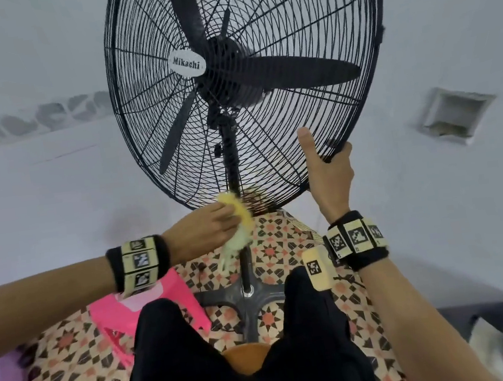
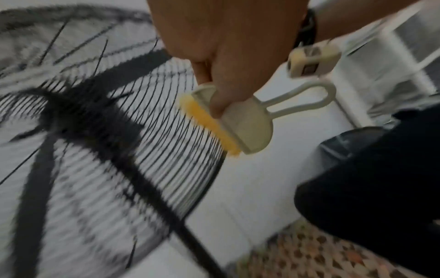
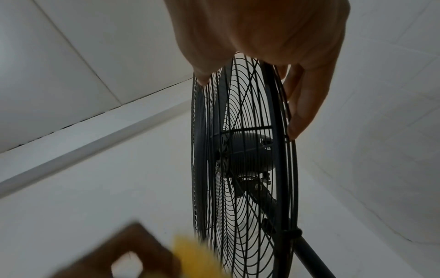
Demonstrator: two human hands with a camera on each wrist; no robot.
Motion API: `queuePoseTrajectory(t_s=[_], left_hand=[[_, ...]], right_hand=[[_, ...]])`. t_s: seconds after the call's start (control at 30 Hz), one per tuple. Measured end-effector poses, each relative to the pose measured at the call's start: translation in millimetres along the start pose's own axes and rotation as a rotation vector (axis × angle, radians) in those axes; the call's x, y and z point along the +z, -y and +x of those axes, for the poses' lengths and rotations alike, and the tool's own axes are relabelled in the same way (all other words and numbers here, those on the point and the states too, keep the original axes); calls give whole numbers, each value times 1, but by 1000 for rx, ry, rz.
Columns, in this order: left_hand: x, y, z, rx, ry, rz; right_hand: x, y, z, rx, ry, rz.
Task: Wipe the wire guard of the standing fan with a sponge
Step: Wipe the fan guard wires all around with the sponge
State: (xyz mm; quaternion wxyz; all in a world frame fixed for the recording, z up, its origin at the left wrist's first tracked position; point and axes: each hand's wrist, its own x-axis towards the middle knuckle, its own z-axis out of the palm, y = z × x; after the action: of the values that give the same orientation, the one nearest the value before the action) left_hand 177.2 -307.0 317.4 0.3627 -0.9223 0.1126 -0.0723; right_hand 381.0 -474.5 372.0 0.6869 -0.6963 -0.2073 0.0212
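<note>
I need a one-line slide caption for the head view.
Left hand presses a yellow sponge on the fan's wire guard; right hand grips its rim.

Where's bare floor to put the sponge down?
Crowded underfoot: fan base, pink bag and the person's legs fill the middle. Bare patterned floor shows lower left of the bag; a smaller strip lies right of the base, beside the right hand's forearm.

"Mikachi" in black on white oval badge (image 1: pixel 187 64), centre of wire guard (image 1: pixel 302 19).

Soft even daylight, wrist views dim, left wrist motion-blurred, edges fisheye-warped
</note>
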Motion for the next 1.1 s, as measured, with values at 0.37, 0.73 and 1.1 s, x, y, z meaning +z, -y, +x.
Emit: queuePoseTrajectory(t_s=[0.37,0.73,1.1], left_hand=[[-34,26,27,36,-211,-184],[-71,85,28,-644,-542,-723],[-61,139,44,-1187,-960,-1559]], right_hand=[[-3,0,4,-3,24,3],[-7,-11,9,-49,-18,-10],[-13,-20,17,-53,2,-8]])
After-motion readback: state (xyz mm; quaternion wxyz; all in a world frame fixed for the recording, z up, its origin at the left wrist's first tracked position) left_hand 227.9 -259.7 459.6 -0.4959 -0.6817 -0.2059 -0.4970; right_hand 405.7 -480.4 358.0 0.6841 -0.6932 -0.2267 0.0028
